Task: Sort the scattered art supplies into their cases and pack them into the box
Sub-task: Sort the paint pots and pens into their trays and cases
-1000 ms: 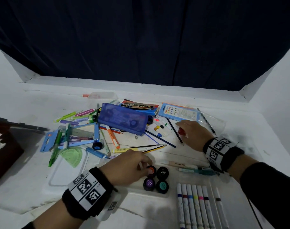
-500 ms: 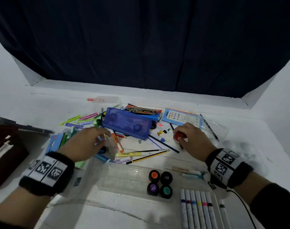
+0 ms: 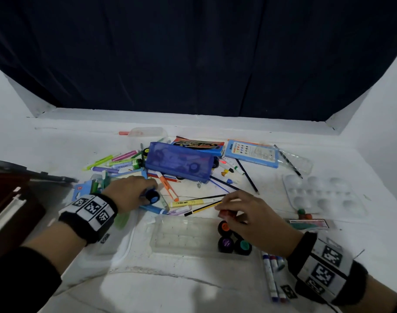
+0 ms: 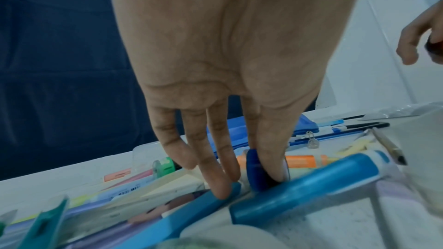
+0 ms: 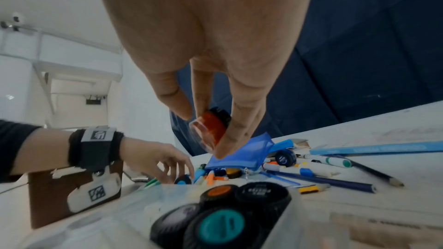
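Note:
My left hand [image 3: 145, 194] reaches into the pile of pens and pinches a blue-lidded paint pot [image 3: 152, 197] between thumb and fingers; the left wrist view shows this pot [image 4: 253, 168] low among blue markers. My right hand [image 3: 229, 210] holds a red paint pot [image 3: 225, 215] just above the clear tray [image 3: 181, 236]. In the right wrist view the red pot [image 5: 210, 130] is tilted between the fingertips. Orange [image 3: 224, 227], purple [image 3: 226, 243] and teal [image 3: 244, 245] pots sit in the tray's right end.
A blue mesh pencil case [image 3: 179, 163] lies at the back of the scattered pens and pencils. A white palette [image 3: 321, 195] is at the right, a row of markers [image 3: 271, 274] near my right wrist, and a brown box [image 3: 10, 199] at the left edge.
My left hand went from the tray to the pile on the left and took hold of the blue pot. My right hand carried the red pot from the pile back toward the tray.

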Available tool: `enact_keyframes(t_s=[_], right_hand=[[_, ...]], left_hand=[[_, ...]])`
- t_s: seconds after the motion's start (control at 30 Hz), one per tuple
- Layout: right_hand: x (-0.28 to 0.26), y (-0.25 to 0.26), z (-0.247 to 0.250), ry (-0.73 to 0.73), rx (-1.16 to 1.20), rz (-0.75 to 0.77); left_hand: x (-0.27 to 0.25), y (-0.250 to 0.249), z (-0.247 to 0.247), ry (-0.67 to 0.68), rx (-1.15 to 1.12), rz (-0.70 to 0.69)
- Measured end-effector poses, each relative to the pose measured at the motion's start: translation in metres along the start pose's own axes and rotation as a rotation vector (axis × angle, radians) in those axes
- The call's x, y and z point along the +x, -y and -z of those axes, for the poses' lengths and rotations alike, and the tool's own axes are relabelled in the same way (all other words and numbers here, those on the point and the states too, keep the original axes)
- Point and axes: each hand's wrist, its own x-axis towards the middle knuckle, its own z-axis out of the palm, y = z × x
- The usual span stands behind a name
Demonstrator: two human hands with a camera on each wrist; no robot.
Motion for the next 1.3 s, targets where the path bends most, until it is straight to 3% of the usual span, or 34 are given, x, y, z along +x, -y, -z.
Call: enact_keyframes(t_s=[0.17,0.3,0.43,0.5,0.6,0.9,1.03,1.3], right_hand=[[-0.001,0.009,-0.019,0.105,-0.170,0.130],[-0.001,0.016,-0.024,0.173,-0.262,0.162],[0.002,0.014,-0.027,0.234,-0.307,0.138],[0.004,0.015,-0.028,0.269,-0.313,0.140],[0.004,0.017,-0.028,0.335,-0.369,0.129],[0.014,0.024,-0.027,0.408,-0.489,0.088],[0.018,0.028,-0.025,0.415,-0.491,0.053],[0.020,0.027,-0.024,0.396,-0.466,0.047]], left_hand=[[-0.005,0.000,0.009,-0.009,-0.048,0.023],[-0.028,-0.005,0.025,-0.234,-0.361,0.020],[-0.064,-0.041,0.035,-0.435,-0.648,0.000],[-0.076,-0.061,0.030,-0.438,-0.799,-0.027],[-0.082,-0.080,0.010,-0.337,-0.939,-0.074],[-0.088,-0.120,-0.041,-0.270,-0.794,-0.140],[-0.084,-0.122,-0.043,-0.336,-0.767,-0.128],[-0.076,-0.117,-0.034,-0.274,-0.675,-0.077]])
